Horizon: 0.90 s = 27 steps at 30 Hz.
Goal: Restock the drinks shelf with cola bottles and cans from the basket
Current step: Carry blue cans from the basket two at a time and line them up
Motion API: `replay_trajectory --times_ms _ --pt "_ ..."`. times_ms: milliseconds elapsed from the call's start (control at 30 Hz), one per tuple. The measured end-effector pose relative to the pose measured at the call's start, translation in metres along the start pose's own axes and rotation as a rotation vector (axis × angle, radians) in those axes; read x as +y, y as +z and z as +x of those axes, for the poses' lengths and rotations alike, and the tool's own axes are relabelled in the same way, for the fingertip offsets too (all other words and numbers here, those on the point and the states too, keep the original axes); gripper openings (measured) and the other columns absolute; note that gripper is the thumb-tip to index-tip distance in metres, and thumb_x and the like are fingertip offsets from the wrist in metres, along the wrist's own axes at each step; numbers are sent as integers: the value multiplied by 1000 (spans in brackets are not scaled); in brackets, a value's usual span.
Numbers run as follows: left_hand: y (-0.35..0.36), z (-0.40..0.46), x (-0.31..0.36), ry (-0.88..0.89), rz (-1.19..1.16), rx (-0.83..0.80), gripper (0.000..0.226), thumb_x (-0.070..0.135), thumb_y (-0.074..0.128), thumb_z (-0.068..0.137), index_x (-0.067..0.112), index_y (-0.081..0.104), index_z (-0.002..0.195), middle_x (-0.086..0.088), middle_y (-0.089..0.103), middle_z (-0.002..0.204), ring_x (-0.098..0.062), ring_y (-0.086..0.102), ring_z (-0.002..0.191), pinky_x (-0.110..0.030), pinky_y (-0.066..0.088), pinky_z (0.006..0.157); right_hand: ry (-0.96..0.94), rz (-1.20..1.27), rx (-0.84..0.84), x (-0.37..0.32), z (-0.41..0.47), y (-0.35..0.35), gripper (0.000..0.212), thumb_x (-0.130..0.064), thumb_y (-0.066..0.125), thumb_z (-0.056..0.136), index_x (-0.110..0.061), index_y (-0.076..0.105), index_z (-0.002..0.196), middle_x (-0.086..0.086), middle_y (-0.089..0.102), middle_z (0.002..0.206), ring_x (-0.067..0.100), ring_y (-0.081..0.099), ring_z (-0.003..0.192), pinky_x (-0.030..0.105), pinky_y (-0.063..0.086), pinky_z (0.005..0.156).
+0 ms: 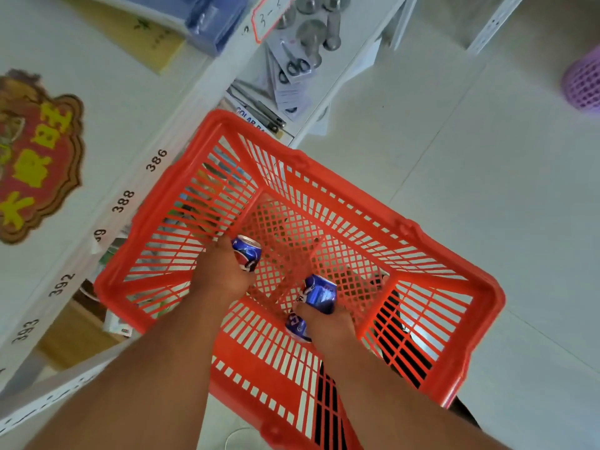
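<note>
A red plastic basket [422, 238] sits on the floor below me, beside a white shelf unit. Both my hands reach down inside it. My left hand [220, 274] is closed around a blue cola can [248, 254] near the basket's left wall. Over a second blue cola can [321, 292] lying on the mesh bottom, my right hand [328, 323] has its fingers wrapped. A third blue can [297, 326] lies just left of my right hand, partly hidden by it.
The white shelf unit [136, 177] with number labels runs along the left. Its lower shelf holds packaged scissors [295, 68] and metal items. A purple mesh basket [584, 82] stands at the far right on the pale tiled floor [470, 141].
</note>
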<state>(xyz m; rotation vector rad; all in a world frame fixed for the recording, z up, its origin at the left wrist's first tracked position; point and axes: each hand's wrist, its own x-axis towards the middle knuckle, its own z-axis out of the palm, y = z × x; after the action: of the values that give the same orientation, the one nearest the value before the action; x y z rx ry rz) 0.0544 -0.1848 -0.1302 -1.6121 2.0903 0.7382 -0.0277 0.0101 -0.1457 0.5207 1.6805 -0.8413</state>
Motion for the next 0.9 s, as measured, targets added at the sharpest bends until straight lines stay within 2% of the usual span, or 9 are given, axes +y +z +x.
replay_trajectory --times_ms 100,200,300,400,500,567,667,767,900 --pt "-32 -32 10 16 -216 -36 79 31 93 62 22 56 131 -2 69 115 -25 70 97 -38 58 83 -119 -12 -146 -30 -42 -13 31 -27 85 83 -18 70 109 5 80 96 22 78 83 36 63 72" --pt "-74 -68 24 28 -479 -15 82 35 94 62 26 54 133 1 66 116 -21 71 99 -35 56 83 -251 -10 -248 -63 -90 -28 36 -21 86 82 -14 70 113 8 81 97 26 80 86 52 63 88" --pt "-121 -106 43 108 -658 10 76 22 92 73 28 52 138 5 67 116 -8 68 93 -24 52 76 -329 85 -393 -95 -142 -49 53 -16 84 74 -10 65 123 14 79 107 32 79 89 51 63 86" --pt "-164 -144 67 214 -754 49 74 20 91 76 31 51 137 9 67 112 1 66 90 -18 51 70 -379 203 -559 -125 -192 -76 67 -19 74 65 -2 65 129 22 74 116 39 71 102 55 55 95" --pt "-193 -180 98 315 -830 55 76 24 89 79 38 47 140 11 68 115 1 71 90 -15 54 69 -440 281 -662 -147 -231 -106 61 -19 67 77 0 64 135 27 68 131 44 66 115 59 47 107" --pt "-204 -204 122 383 -878 42 74 26 88 81 42 46 140 11 72 113 -3 75 87 -24 60 72 -508 280 -714 -159 -254 -126 63 -20 70 83 1 59 141 31 63 137 51 59 127 65 40 115" --pt "-208 -235 161 425 -964 7 66 29 85 84 45 45 135 9 75 108 -6 77 85 -37 64 78 -621 235 -709 -173 -284 -162 62 -12 77 82 1 56 139 34 64 133 53 62 123 64 49 106" --pt "-200 -262 202 435 -1041 -68 68 34 85 83 46 44 136 5 77 108 -19 79 92 -52 64 86 -701 237 -662 -182 -305 -212 48 -1 75 84 0 58 130 24 77 109 35 78 92 43 64 77" --pt "-181 -307 265 480 -1027 -174 53 33 85 84 42 55 126 4 78 109 -20 78 100 -49 60 94 -810 243 -566 -182 -310 -288 56 -10 76 78 -5 60 132 22 74 116 31 74 102 40 62 84"
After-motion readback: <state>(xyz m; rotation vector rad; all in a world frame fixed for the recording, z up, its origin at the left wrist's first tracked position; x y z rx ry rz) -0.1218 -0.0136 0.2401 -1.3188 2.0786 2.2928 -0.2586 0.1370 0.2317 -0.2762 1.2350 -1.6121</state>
